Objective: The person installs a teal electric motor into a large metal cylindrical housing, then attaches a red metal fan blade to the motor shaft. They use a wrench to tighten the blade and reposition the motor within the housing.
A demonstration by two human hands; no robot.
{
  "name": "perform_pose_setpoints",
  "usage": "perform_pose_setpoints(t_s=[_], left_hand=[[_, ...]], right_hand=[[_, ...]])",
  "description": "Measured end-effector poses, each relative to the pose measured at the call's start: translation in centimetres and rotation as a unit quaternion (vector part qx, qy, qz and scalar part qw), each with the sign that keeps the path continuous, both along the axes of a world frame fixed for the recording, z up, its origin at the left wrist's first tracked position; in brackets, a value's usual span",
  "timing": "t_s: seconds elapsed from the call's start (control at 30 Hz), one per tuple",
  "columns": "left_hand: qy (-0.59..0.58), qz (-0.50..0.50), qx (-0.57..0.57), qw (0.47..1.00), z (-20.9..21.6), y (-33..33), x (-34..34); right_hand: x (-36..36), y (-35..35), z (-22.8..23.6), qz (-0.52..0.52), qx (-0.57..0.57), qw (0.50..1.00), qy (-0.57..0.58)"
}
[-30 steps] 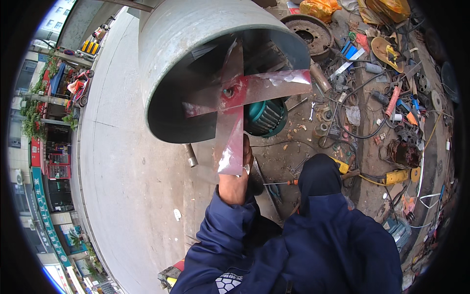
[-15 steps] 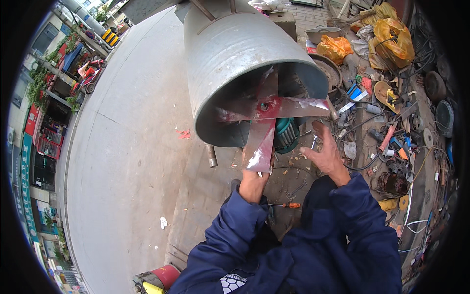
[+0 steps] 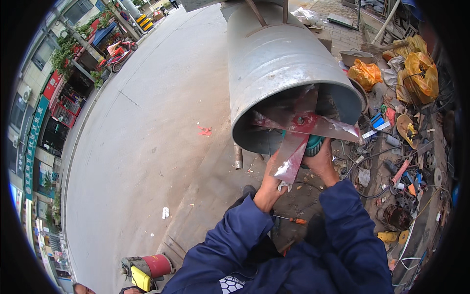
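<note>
A large grey metal drum (image 3: 289, 54) fills the upper middle, its round mouth facing me. In the mouth sits a four-bladed metal fan (image 3: 300, 121) with worn red paint and a nut at its hub. Behind the blades shows part of a green, ribbed motor (image 3: 314, 145). My right hand (image 3: 323, 165) is closed against this motor from the right and below. My left hand (image 3: 269, 190) reaches up behind the lower blade, which hides most of its fingers. A small white piece (image 3: 284, 185) shows at that hand, beside the blade's tip; I cannot tell what it is.
An orange-handled screwdriver (image 3: 297, 221) lies on the ground between my legs. Tools, cables and scrap (image 3: 391, 171) clutter the right side, with orange plastic bags (image 3: 365, 74) farther back. A red cylindrical machine (image 3: 157, 265) stands lower left, near another person's hand (image 3: 132, 290). Pavement stretches left.
My right hand, spread and apart from the motor before, has moved in against it. My left hand stays by the lower blade. The whole view has shifted, putting the drum farther right and lower.
</note>
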State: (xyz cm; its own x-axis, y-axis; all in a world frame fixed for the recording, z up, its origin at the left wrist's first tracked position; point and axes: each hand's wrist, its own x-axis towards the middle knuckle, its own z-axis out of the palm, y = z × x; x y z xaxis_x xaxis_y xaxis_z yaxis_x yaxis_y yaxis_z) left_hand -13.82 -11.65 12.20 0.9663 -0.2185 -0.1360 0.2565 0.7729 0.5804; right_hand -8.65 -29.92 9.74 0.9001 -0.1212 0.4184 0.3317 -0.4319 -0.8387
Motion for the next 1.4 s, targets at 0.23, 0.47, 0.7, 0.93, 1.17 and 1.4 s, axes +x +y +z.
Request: perform_pose_setpoints(t_s=[0.23, 0.47, 0.7, 0.93, 1.17, 1.4], left_hand=[[-0.054, -0.092, 0.145, 0.984, -0.7, 5.9, -4.9], [0.079, 0.01, 0.407, 0.91, -13.1, 9.1, -10.0], [0.206, -0.132, 0.686, 0.685, -29.2, 7.3, -17.9], [0.084, -0.256, 0.737, 0.62, -34.5, 4.7, -20.2], [-0.069, 0.065, 0.469, 0.878, -16.1, 1.8, -5.6], [-0.475, 0.085, 0.749, 0.454, -5.5, 1.5, 6.8]], right_hand=[[0.4, -0.4, -1.3, 0.019, 0.011, 1.0, -0.004], [1.3, -0.7, -3.4, 0.028, 0.036, 0.999, -0.022], [1.4, -0.8, -2.8, 0.022, 0.015, 0.998, -0.048], [0.9, -0.9, -1.8, 0.024, -0.019, 0.999, -0.034], [0.5, -0.5, -0.3, 0.038, -0.01, 0.999, -0.03], [0.3, -0.4, 1.1, 0.046, 0.003, 0.999, -0.011]])
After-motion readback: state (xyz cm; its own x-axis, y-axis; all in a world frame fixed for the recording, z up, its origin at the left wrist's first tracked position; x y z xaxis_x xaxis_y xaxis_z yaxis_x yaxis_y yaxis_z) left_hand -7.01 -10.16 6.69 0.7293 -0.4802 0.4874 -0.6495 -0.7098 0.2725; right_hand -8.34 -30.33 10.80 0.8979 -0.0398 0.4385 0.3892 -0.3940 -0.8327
